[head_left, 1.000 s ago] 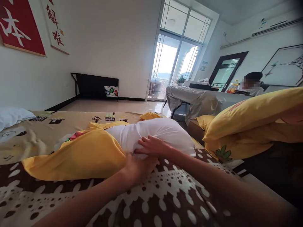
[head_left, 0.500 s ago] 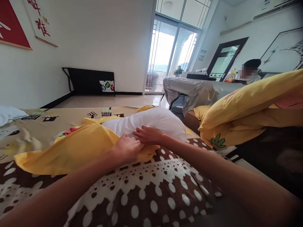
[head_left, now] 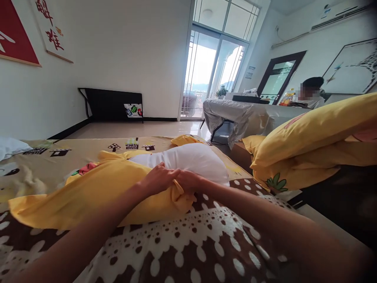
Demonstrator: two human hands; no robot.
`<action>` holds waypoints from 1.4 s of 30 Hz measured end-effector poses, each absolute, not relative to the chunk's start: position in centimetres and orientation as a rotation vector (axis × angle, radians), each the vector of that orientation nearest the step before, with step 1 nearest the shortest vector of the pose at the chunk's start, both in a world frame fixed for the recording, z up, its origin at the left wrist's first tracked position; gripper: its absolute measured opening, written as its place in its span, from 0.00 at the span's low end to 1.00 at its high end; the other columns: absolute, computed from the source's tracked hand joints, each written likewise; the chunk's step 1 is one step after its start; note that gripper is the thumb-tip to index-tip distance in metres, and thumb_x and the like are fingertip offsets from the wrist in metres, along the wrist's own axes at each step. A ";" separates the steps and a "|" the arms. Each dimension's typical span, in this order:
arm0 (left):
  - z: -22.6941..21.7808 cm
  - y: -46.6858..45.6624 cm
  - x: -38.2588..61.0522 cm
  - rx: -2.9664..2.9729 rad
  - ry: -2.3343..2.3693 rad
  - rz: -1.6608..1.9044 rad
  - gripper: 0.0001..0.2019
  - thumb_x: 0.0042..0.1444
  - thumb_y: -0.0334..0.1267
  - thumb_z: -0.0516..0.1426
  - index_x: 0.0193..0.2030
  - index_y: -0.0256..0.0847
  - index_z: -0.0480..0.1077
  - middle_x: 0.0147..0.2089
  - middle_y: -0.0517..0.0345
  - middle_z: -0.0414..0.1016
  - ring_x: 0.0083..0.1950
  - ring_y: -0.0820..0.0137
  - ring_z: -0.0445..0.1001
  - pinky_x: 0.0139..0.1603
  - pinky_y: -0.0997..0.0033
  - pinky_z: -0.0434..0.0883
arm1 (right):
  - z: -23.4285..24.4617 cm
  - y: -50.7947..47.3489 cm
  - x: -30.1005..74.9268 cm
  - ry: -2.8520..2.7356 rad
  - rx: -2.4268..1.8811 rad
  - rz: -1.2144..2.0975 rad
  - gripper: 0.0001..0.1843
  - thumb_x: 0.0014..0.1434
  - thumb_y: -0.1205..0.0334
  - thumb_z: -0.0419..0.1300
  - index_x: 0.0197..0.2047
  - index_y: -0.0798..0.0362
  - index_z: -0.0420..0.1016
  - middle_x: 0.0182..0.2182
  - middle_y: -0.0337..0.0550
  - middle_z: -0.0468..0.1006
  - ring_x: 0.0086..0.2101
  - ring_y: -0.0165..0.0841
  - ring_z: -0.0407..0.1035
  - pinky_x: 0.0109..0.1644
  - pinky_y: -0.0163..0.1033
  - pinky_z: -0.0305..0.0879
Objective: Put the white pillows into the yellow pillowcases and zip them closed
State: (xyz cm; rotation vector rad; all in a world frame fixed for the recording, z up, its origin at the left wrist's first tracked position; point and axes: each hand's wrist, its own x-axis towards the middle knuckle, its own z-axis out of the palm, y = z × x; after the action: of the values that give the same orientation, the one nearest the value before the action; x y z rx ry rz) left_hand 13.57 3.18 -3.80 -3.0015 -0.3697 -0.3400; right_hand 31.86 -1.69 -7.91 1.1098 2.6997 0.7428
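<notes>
Left hand and right hand pinch the crumpled yellow cloth pillowcase around the plump white pillow, on a brown spotted bedspread.

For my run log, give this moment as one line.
left hand: gripping yellow case | right hand: on white pillow, at case's mouth | pillow: partly inside | under: brown blanket

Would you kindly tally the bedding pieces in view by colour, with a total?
Yellow: 2, the pillowcase both hands grip and the cased pillow at right.
White: 2, the bare pillow and a pillow at far left.
Brown dotted: 1, the blanket.
Total: 5.
</notes>
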 end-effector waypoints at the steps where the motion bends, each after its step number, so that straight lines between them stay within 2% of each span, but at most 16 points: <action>1: -4.6 4.2 13.3 -2.972 -0.419 -0.273 0.05 0.58 0.35 0.52 0.38 0.39 0.67 0.35 0.51 0.78 0.36 0.62 0.74 0.44 0.62 0.61 | -9.2 -2.3 32.1 2.685 1.079 0.744 0.08 0.60 0.69 0.51 0.34 0.56 0.71 0.34 0.44 0.73 0.33 0.32 0.63 0.29 0.37 0.56; 3: -5.9 6.0 12.6 -2.947 -0.496 -0.200 0.13 0.60 0.43 0.51 0.29 0.38 0.67 0.30 0.49 0.77 0.34 0.60 0.74 0.44 0.60 0.62 | -11.3 -3.4 32.4 2.639 1.061 0.747 0.08 0.61 0.68 0.50 0.38 0.56 0.71 0.38 0.46 0.73 0.35 0.33 0.64 0.28 0.38 0.56; 6: -6.1 7.1 12.0 -3.013 -0.530 -0.318 0.21 0.63 0.45 0.46 0.21 0.39 0.62 0.28 0.53 0.74 0.32 0.66 0.71 0.42 0.64 0.61 | -11.9 -4.1 32.3 2.572 1.079 0.723 0.10 0.63 0.67 0.49 0.39 0.56 0.71 0.39 0.48 0.72 0.35 0.34 0.64 0.27 0.38 0.55; 9: -3.9 6.2 12.2 -3.146 -0.542 -0.617 0.22 0.63 0.46 0.44 0.20 0.39 0.56 0.22 0.61 0.66 0.27 0.73 0.63 0.33 0.73 0.59 | -9.2 -3.7 31.2 2.512 1.042 0.643 0.10 0.61 0.69 0.50 0.32 0.56 0.71 0.34 0.48 0.72 0.33 0.35 0.63 0.24 0.38 0.52; 12: -0.3 5.2 12.3 -3.245 -0.519 -0.920 0.21 0.62 0.46 0.46 0.19 0.40 0.51 0.19 0.65 0.55 0.24 0.76 0.55 0.28 0.75 0.54 | -5.1 -3.5 29.4 2.509 1.032 0.619 0.12 0.59 0.72 0.49 0.27 0.56 0.70 0.26 0.47 0.70 0.31 0.36 0.61 0.24 0.37 0.50; 14: 1.4 5.5 12.1 -3.223 -0.521 -1.059 0.21 0.61 0.46 0.47 0.19 0.39 0.50 0.19 0.66 0.52 0.24 0.76 0.53 0.27 0.75 0.53 | -3.3 -3.7 28.2 2.571 1.043 0.691 0.13 0.58 0.73 0.49 0.27 0.55 0.71 0.26 0.47 0.71 0.31 0.36 0.61 0.24 0.38 0.50; 17: 0.2 7.4 11.5 -3.177 -0.545 -0.970 0.21 0.60 0.47 0.48 0.19 0.39 0.53 0.21 0.64 0.57 0.26 0.76 0.57 0.30 0.75 0.55 | -4.7 -3.9 26.6 2.634 1.048 0.644 0.13 0.60 0.69 0.50 0.26 0.54 0.71 0.28 0.47 0.72 0.33 0.37 0.62 0.24 0.37 0.49; 20: -4.6 9.1 10.6 -3.185 -0.626 -0.577 0.22 0.59 0.51 0.49 0.19 0.39 0.59 0.23 0.61 0.66 0.27 0.74 0.63 0.29 0.74 0.56 | -9.6 -4.2 25.0 2.658 0.980 0.468 0.11 0.59 0.67 0.53 0.27 0.53 0.73 0.27 0.45 0.72 0.32 0.36 0.62 0.24 0.37 0.50; 23: -8.3 9.9 9.6 -3.104 -0.803 -0.488 0.26 0.61 0.53 0.46 0.18 0.39 0.64 0.22 0.56 0.70 0.25 0.71 0.65 0.28 0.72 0.55 | -12.0 -4.9 24.2 2.740 0.953 0.524 0.07 0.57 0.67 0.56 0.30 0.54 0.74 0.33 0.46 0.73 0.35 0.36 0.63 0.28 0.39 0.55; 26: -8.3 10.0 8.9 -2.997 -0.864 -0.532 0.27 0.63 0.52 0.41 0.22 0.39 0.68 0.27 0.51 0.74 0.31 0.67 0.70 0.36 0.68 0.60 | -8.3 -5.9 24.8 2.775 1.029 0.411 0.04 0.54 0.63 0.60 0.33 0.52 0.76 0.37 0.46 0.72 0.36 0.36 0.64 0.35 0.40 0.59; 29: -7.2 10.3 8.3 -2.778 -0.991 -0.647 0.22 0.63 0.49 0.42 0.39 0.38 0.72 0.43 0.44 0.75 0.47 0.59 0.70 0.50 0.59 0.60 | -1.6 -5.5 26.9 2.815 1.198 0.079 0.18 0.54 0.55 0.62 0.48 0.46 0.74 0.40 0.42 0.74 0.38 0.34 0.67 0.43 0.40 0.61; 31: -7.3 10.5 7.9 -2.691 -1.124 -0.628 0.22 0.62 0.49 0.43 0.50 0.36 0.68 0.53 0.40 0.71 0.57 0.54 0.65 0.54 0.53 0.58 | 1.6 -3.8 28.5 2.863 1.483 0.118 0.22 0.58 0.53 0.57 0.56 0.45 0.69 0.45 0.42 0.74 0.45 0.34 0.67 0.51 0.41 0.58; 32: -7.6 10.5 7.7 -2.697 -1.164 -0.583 0.23 0.62 0.50 0.43 0.52 0.36 0.68 0.54 0.40 0.71 0.58 0.53 0.65 0.55 0.52 0.58 | 2.3 -2.5 29.2 2.860 1.676 0.235 0.23 0.61 0.52 0.54 0.58 0.46 0.66 0.49 0.43 0.73 0.49 0.35 0.65 0.54 0.42 0.55; 35: -8.9 10.2 7.3 -2.773 -1.158 -0.465 0.25 0.62 0.52 0.40 0.44 0.37 0.72 0.45 0.44 0.77 0.48 0.56 0.72 0.51 0.52 0.60 | 0.3 1.9 30.5 2.584 2.209 0.458 0.27 0.65 0.50 0.47 0.64 0.49 0.56 0.59 0.49 0.65 0.57 0.40 0.58 0.60 0.49 0.47; 37: -9.4 9.8 7.2 -2.763 -1.153 -0.478 0.27 0.63 0.52 0.39 0.38 0.37 0.73 0.37 0.46 0.78 0.40 0.58 0.74 0.49 0.54 0.62 | -3.2 4.6 30.7 2.307 2.326 0.214 0.29 0.66 0.48 0.43 0.65 0.51 0.53 0.61 0.53 0.62 0.58 0.41 0.56 0.60 0.51 0.46; 42: -9.6 9.2 7.1 -2.704 -1.180 -0.563 0.24 0.64 0.46 0.39 0.32 0.38 0.73 0.33 0.49 0.79 0.37 0.62 0.74 0.46 0.60 0.63 | -8.6 7.2 31.2 2.201 2.285 -0.009 0.31 0.65 0.44 0.40 0.56 0.57 0.67 0.52 0.57 0.73 0.52 0.42 0.65 0.56 0.48 0.53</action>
State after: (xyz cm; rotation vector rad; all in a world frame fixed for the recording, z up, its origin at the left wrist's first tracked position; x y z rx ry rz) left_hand 7.15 9.21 -9.64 -2.7039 -1.1801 -0.5625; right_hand 31.16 7.25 -8.62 2.2847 2.2013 -0.0088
